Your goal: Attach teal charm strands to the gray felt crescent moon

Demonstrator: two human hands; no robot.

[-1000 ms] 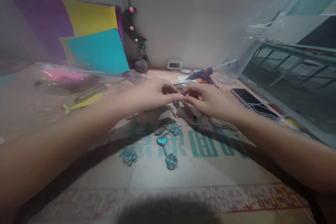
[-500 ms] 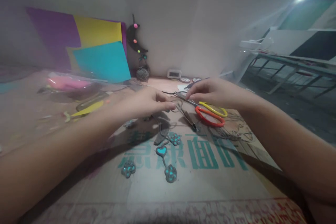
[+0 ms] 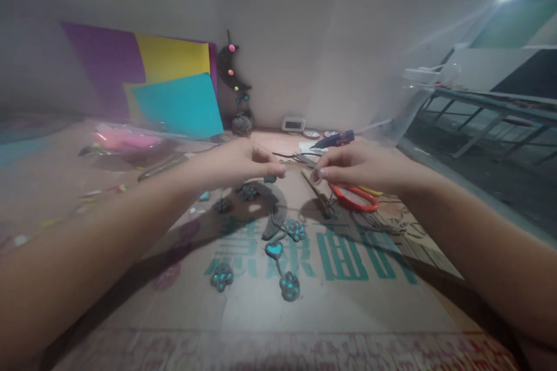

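"In the head view, how is the left hand [image 3: 237, 162] set?"

"Thumb and fingers nearly meet. A teal-and-grey piece [image 3: 270, 179] shows just under the thumb; I can't tell whether it's pinched."

"And the right hand [image 3: 361, 167]?"

"Thumb and forefinger pinch a small greyish loop [image 3: 315, 176] above the work surface [image 3: 252, 313], near the scissors [image 3: 354, 202]."

"What lies nearer the person?"

"A heart charm [image 3: 274, 250], its grey cord [image 3: 279, 266] running to a paw charm [image 3: 289, 286]."
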